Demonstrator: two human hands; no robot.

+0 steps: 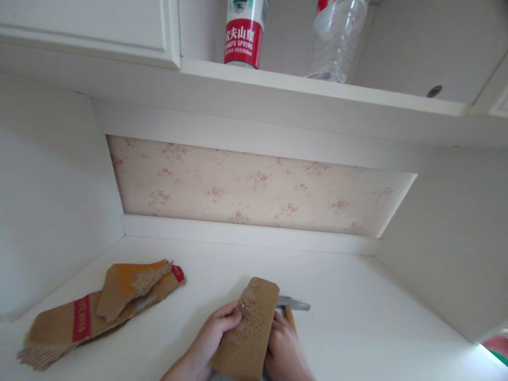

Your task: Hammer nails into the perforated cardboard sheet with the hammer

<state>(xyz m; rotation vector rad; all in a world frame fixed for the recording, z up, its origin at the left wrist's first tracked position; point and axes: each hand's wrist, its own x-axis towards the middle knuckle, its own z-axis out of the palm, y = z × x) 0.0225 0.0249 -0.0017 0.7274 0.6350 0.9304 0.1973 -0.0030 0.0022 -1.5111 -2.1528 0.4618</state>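
- White desktop (pixel 357 317) in a white alcove; work sits at its near edge, bottom centre of view.
- One cardboard strip (pixel 250 328), brown, rounded top, dotted with small punched holes; held upright-tilted between both hands, just above the desktop.
- Left hand (pixel 212 330): closed on the strip's left edge, thumb pressed on its front beside a small grey bit (pixel 243 309) too small to make out.
- Right hand (pixel 283 349): against the strip's right edge, curled shut around one metal tool (pixel 296 304); blade pokes out to the right, orange-brown handle partly showing. Fingers hidden behind the strip; tool type unclear.
- Both wrists cut off by the bottom edge.
- Two torn cardboard pieces (pixel 99 312) with red bands, overlapping, well apart to the left.
- Floral back panel (pixel 257 190) behind.
- Shelf (pixel 397 98) above: two bottles, one red-labelled bottle (pixel 243 34), one clear bottle (pixel 337 42), tops cut off.
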